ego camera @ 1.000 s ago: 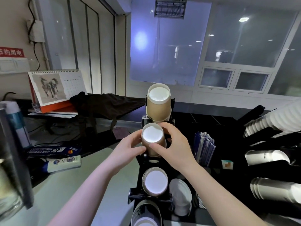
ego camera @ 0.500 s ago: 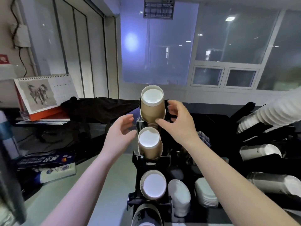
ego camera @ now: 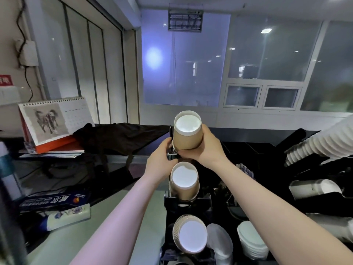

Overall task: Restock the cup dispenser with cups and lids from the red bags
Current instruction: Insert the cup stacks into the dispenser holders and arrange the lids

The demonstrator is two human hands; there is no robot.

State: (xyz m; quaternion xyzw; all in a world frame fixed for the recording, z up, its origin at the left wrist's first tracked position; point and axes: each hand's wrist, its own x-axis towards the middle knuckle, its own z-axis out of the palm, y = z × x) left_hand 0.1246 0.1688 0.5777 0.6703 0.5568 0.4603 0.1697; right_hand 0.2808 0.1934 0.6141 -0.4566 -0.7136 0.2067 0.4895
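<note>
Top slot of the black upright cup dispenser rack (ego camera: 186, 204): a tan paper cup stack with white rim (ego camera: 187, 133) lies tilted, long axis running away from the viewer, open mouth facing back toward the person and slightly up. Right hand (ego camera: 207, 148) wraps its grip round the stack's side and underside; left hand (ego camera: 161, 159) has its grip curled at the rack's left edge beside the stack, though what it holds cannot be told. Below, a second tan paper cup stack (ego camera: 184, 181) and a ribbed paper cup stack (ego camera: 190, 234) fill lower slots, mouths likewise outward. White plastic lids (ego camera: 252, 240) sit stacked in the compartment to the right. The rack stands on a pale green desk (ego camera: 63, 243).
</note>
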